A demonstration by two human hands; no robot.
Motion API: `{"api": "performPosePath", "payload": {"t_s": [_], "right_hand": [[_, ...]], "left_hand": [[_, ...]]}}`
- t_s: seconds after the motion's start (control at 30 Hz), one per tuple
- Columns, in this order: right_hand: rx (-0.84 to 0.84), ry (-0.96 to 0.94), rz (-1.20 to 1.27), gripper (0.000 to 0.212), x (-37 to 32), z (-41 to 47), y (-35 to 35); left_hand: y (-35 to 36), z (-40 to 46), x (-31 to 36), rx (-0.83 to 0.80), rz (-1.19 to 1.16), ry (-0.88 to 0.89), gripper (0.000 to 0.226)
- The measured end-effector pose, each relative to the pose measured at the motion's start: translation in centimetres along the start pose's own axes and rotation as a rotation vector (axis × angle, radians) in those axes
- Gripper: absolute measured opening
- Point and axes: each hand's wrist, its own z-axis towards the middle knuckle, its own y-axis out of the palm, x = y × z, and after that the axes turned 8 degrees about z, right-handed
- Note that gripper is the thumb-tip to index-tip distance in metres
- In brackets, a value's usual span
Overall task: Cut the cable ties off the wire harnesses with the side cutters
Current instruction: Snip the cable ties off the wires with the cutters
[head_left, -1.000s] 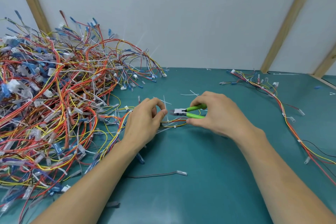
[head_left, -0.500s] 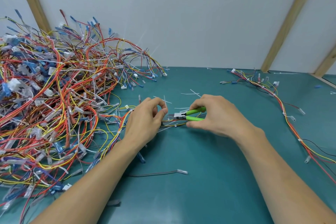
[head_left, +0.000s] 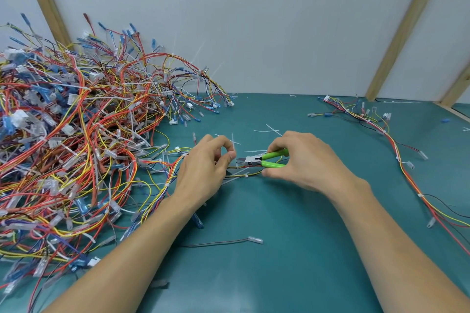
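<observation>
Two hands at work over a teal surface, head view only. Right hand: fingers curled round the side cutters, which have bright green handles and a short grey metal head pointing toward the left hand; the handles stand slightly apart. Left hand: thumb and forefinger pinch a thin, pale, translucent cable tie whose free tail sticks upright above the fingertips. Wire harness: a slim bundle of red, yellow and dark wires, running under both hands and just below the cutter head, with a small white tie round it. Harness pile: a large tangle left of the left hand, of red, orange, yellow, blue and white wires, with clear and blue terminals and white connectors. Second harness: laid out long, well right of the right hand. Loose ties: white offcuts beyond the hands. Single dark wire: nearer the person, between the forearms.
</observation>
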Motion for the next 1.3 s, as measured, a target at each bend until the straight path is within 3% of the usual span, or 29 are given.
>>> {"api": "performPosePath", "payload": {"t_s": [0.53, 1.3], "right_hand": [[0.004, 0.065, -0.004, 0.052, -0.63, 0.11, -0.11], [-0.007, 0.045, 0.053, 0.037, -0.35, 0.11, 0.79]], "left_hand": [[0.1, -0.17, 0.22, 0.086, -0.039, 0.067, 0.008], [0.25, -0.32, 0.07, 0.102, -0.039, 0.076, 0.011]]}}
